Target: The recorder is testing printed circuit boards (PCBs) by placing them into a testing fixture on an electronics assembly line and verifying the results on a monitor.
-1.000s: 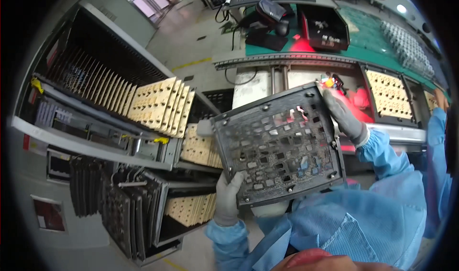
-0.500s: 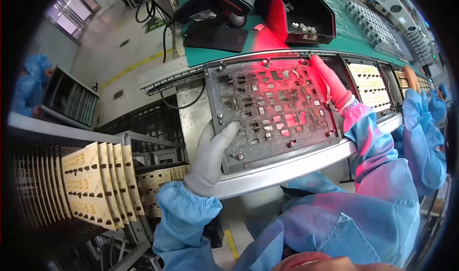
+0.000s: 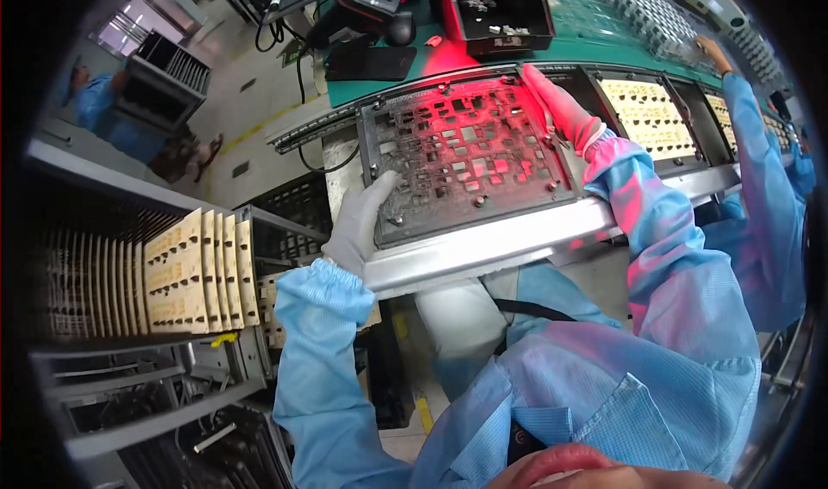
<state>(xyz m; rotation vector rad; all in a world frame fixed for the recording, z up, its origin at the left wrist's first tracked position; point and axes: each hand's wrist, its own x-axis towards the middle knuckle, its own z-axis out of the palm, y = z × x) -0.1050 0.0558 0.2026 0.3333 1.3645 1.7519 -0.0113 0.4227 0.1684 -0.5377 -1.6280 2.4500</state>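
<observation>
A dark pallet (image 3: 414, 191) with many rectangular cutouts and small knobs round its border lies on the conveyor, behind the silver front rail (image 3: 492, 252). At its near left corner, my gloved left hand (image 3: 358, 217) holds the edge, thumb on top; the other fingers are mostly hidden. My gloved right hand (image 3: 565, 114) grips the far right edge, fingers stretched along it. Red light falls across the pallet and my right sleeve. The cutouts show no circuit board.
At left, a rack (image 3: 95, 273) holds several upright cream circuit boards (image 3: 175, 269). Beyond the conveyor are a handheld scanner (image 3: 371, 6) and a black parts bin (image 3: 500, 45). A board-filled pallet (image 3: 647, 118) sits to the right, near a co-worker's arm (image 3: 749, 118). Another person (image 3: 99, 101) handles a rack far left.
The pallet has moved away from me and down, off the front rail, with both hands still on it. The view has shifted. At right, a co-worker's hand has reached toward the far trays.
</observation>
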